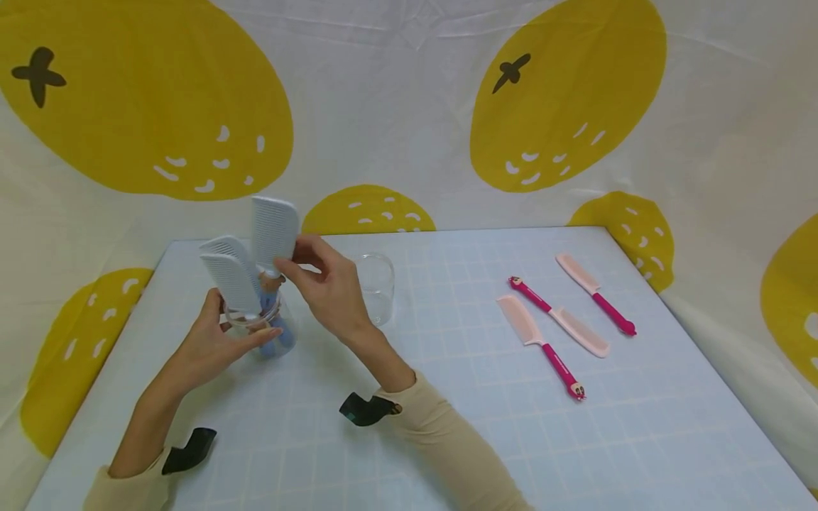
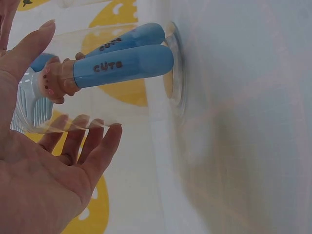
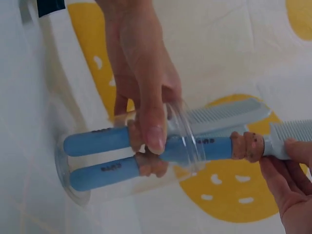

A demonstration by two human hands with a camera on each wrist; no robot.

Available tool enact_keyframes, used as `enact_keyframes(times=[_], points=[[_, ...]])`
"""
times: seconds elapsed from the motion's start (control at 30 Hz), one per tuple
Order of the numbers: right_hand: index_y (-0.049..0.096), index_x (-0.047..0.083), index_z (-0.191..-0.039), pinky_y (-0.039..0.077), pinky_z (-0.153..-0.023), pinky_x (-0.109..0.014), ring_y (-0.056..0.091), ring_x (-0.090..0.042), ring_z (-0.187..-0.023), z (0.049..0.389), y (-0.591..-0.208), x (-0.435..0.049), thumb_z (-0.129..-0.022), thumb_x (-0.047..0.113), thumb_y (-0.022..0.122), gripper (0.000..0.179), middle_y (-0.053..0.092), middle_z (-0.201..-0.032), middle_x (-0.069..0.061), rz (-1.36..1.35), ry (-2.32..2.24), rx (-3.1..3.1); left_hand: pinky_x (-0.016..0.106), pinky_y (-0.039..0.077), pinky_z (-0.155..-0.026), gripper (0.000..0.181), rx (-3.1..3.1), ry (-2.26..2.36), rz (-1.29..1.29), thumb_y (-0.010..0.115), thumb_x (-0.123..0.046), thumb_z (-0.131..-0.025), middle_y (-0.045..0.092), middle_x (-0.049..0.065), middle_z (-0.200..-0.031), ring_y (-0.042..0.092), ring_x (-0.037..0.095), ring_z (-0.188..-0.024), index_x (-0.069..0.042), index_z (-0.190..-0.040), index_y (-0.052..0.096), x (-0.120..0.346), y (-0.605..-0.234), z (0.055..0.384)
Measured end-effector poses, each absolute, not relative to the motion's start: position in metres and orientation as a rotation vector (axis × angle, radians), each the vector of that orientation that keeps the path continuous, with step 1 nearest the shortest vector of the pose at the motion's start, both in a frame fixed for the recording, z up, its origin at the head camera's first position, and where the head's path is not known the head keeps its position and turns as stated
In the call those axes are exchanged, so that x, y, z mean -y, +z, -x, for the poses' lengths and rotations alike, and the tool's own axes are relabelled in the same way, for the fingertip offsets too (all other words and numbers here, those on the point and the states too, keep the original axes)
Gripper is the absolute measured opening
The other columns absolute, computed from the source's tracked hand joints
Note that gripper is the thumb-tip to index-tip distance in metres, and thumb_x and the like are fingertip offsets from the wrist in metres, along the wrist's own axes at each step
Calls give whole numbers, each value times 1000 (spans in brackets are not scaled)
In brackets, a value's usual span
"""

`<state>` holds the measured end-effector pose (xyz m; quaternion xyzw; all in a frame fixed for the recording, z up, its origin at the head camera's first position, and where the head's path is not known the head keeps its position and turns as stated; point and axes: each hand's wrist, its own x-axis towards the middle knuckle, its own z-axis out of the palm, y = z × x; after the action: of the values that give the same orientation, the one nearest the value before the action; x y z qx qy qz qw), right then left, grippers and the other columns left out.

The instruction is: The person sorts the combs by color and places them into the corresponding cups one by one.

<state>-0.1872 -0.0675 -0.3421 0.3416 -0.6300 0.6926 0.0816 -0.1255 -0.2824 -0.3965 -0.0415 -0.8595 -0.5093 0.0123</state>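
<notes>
My left hand [image 1: 207, 348] grips a clear cup [image 1: 289, 332], thumb on one side and fingers curled on the other. Inside the cup stand two light blue combs [image 1: 231, 282], teeth ends up. Their blue handles [image 2: 124, 67] point down near its base in the left wrist view. A third light blue comb [image 1: 275, 228] is pinched between the thumb and fingers of my right hand [image 1: 329, 284], above the cup. In the right wrist view, the lower part of its blue handle [image 3: 214, 148] reaches inside the rim, behind my left thumb.
Another clear cup [image 1: 377, 287] stands just right of my right hand. Three combs with pink teeth and magenta handles lie on the table's right side: one nearest [image 1: 556, 362], one in the middle [image 1: 578, 332], one farthest [image 1: 603, 301]. A fruit-patterned cloth [image 1: 396, 106] hangs behind.
</notes>
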Motion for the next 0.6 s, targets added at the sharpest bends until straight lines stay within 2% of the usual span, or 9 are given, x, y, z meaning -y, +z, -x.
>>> enact_keyframes(times=[0.23,0.47,0.6], points=[[63,0,-126,57,-88,-21,70,-12,-103,186,-339,77,-98,4,69,30,70,-117,-15,-1069,1942,2008,76,33,-105,104,2653,-1593,171,84,-18,-88,25,15,-153,34,38,-136,-11,-157,5,283,-397,126],[64,-1,-118,54,-84,-12,68,-4,-95,187,-354,90,-98,5,70,22,72,-107,-11,-1146,1759,2178,74,36,-102,102,2656,-1568,182,82,-17,-90,24,19,-154,33,39,-133,-9,-157,6,284,-398,124],[64,-2,-114,52,-87,-11,68,-8,-93,184,-363,93,-97,6,70,19,72,-104,-11,-1186,1661,2190,73,35,-103,103,2649,-1562,225,81,-15,-90,21,19,-158,30,40,-136,-10,-159,4,283,-399,125]])
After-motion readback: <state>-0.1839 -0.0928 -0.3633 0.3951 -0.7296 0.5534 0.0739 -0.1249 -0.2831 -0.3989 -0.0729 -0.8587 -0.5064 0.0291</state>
